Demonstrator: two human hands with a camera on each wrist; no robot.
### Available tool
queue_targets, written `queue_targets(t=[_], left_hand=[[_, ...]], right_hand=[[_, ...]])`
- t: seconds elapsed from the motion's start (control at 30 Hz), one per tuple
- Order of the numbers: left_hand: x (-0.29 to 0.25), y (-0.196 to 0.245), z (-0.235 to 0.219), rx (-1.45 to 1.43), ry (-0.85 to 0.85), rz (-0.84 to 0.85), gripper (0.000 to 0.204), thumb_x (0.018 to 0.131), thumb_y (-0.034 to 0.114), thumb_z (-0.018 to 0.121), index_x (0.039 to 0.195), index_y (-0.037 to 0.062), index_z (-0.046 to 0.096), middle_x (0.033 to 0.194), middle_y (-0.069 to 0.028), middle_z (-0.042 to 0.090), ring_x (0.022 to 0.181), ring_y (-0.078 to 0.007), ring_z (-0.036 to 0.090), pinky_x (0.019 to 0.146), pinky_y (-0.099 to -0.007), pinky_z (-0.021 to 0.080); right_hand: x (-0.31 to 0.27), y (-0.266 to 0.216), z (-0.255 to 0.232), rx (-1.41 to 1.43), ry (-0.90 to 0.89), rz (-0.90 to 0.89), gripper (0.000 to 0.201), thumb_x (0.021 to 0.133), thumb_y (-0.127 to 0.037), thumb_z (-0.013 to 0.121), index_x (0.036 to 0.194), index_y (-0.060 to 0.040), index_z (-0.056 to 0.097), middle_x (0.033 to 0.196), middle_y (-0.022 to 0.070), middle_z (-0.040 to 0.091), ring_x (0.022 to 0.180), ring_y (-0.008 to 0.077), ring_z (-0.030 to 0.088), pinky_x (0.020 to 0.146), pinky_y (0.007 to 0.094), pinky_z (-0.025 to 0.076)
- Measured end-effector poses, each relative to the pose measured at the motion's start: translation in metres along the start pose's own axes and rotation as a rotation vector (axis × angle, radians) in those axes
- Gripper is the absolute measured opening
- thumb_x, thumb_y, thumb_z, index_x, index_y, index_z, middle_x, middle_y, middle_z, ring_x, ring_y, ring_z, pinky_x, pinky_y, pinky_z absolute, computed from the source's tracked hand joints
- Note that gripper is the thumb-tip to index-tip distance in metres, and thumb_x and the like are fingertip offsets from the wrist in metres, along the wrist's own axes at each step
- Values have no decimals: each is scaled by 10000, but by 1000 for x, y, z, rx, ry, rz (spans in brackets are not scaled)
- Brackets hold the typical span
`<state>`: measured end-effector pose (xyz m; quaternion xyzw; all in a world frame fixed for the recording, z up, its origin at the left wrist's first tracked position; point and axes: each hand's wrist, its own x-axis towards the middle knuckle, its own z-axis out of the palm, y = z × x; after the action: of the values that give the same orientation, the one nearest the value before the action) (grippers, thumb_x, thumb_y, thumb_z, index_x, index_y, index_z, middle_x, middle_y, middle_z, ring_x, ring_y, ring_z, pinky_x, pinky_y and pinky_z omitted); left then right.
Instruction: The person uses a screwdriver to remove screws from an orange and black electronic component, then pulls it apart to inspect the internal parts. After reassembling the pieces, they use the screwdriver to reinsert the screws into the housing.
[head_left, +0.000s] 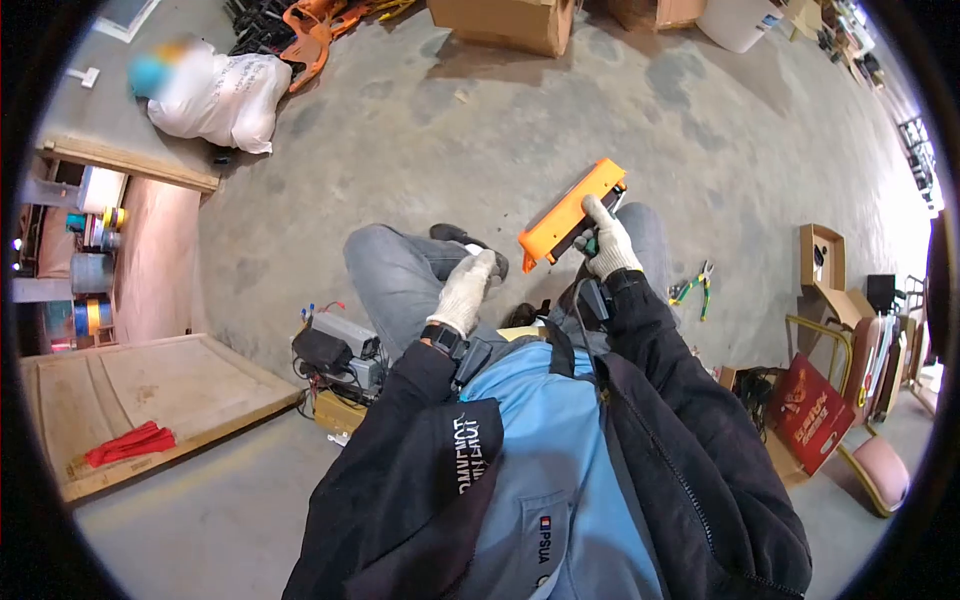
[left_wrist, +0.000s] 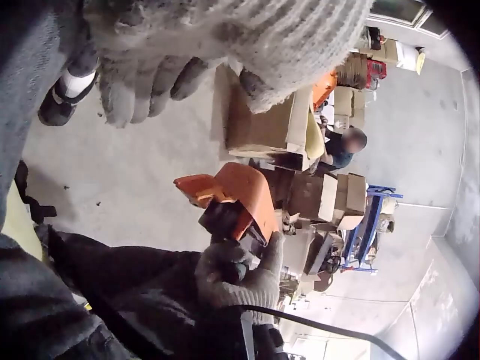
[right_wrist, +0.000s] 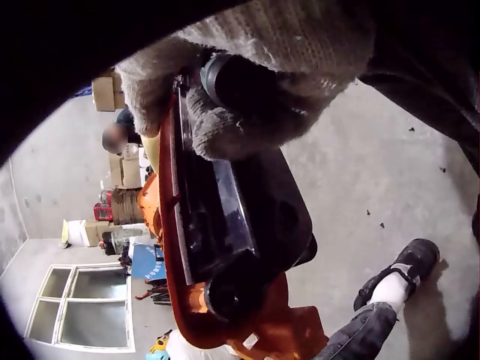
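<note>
My gloved right hand [head_left: 610, 245] grips an orange casing [head_left: 572, 215] above my lap, thumb on its outer face. In the right wrist view, the fingers of the right hand [right_wrist: 262, 82] lie against the black inner part [right_wrist: 255, 210] of the orange shell [right_wrist: 174, 255]. A dark green, round-ended handle [right_wrist: 217, 79] is also held in that palm. My gloved left hand [head_left: 465, 292] is over my other leg, apart from the casing, with nothing visible in it. The left wrist view shows the left hand [left_wrist: 217, 52] with relaxed fingers, and the orange casing [left_wrist: 251, 199] beyond it.
Pliers [head_left: 706, 290] with green-yellow handles lie on the floor beside my right leg. Grey and black devices with wires [head_left: 335, 345] are at my left. Further out are a wooden board [head_left: 200, 385] with a red cloth [head_left: 130, 443], a white sack [head_left: 235, 100] and cardboard boxes [head_left: 510, 25].
</note>
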<state>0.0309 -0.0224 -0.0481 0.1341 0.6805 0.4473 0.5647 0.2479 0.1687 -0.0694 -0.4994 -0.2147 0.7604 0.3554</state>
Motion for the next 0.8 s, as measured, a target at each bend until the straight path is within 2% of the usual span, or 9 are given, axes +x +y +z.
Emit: queue_targets(t=[0.03, 0.13, 0.17, 0.27, 0.37, 0.47, 0.57, 0.8], left_hand=[[-3, 3, 2, 10, -7, -5, 431, 1115, 413, 607, 1364, 68, 672, 1263, -78, 720, 1133, -227, 685, 948, -372, 565], [-4, 4, 11, -116, -98, -12, 470, 1105, 411, 629, 1391, 38, 653, 1272, -96, 718, 1080, -221, 697, 907, -340, 562], [-7, 7, 14, -103, -132, 1, 464, 1100, 391, 636, 1386, 26, 648, 1228, -92, 725, 1039, -209, 699, 900, -331, 569], [-14, 22, 18, 225, -173, 38, 538, 1081, 424, 627, 1362, -32, 679, 1194, -98, 734, 1066, -189, 700, 959, -341, 564], [-17, 19, 21, 208, -152, 13, 522, 1073, 409, 627, 1348, -30, 693, 1171, -95, 741, 1033, -177, 702, 936, -331, 561], [-21, 22, 22, 178, -150, 6, 514, 1089, 394, 628, 1405, -10, 652, 1204, -98, 739, 1012, -179, 692, 909, -338, 576], [-27, 27, 24, 181, -152, -8, 516, 1087, 396, 631, 1418, 0, 650, 1221, -106, 735, 1000, -182, 688, 897, -334, 574], [-25, 32, 20, 279, -137, -25, 526, 1060, 423, 640, 1389, 13, 672, 1198, -111, 734, 1016, -184, 690, 888, -338, 565]], right_hand=[[-2, -1, 2, 2, 5, -6, 372, 940, -381, 885, 1115, -123, 683, 727, -28, 598, 504, 95, 553, 500, 275, 577], [-1, -1, 0, -12, 27, 8, 364, 943, -385, 879, 1097, -123, 679, 730, -24, 593, 511, 98, 544, 506, 274, 569], [-3, -2, 0, -28, 46, 18, 374, 940, -400, 880, 1088, -125, 675, 726, -20, 588, 512, 104, 539, 515, 275, 562], [-4, -2, -4, -26, 33, 17, 383, 935, -408, 887, 1088, -126, 678, 726, -13, 593, 517, 113, 550, 528, 284, 563], [-7, -3, -3, 5, 21, 11, 370, 938, -394, 885, 1089, -125, 680, 727, -11, 596, 514, 115, 550, 533, 287, 566], [-8, -4, 2, 29, 8, 36, 361, 916, -364, 921, 1025, -133, 666, 709, -9, 570, 485, 135, 530, 473, 303, 535], [-7, -3, 1, -27, -26, 18, 377, 937, -386, 886, 1100, -119, 676, 740, -6, 601, 508, 120, 549, 533, 284, 567], [-6, -5, -3, 58, 28, 29, 391, 923, -376, 905, 1088, -114, 667, 764, 0, 616, 514, 118, 558, 511, 289, 560]])
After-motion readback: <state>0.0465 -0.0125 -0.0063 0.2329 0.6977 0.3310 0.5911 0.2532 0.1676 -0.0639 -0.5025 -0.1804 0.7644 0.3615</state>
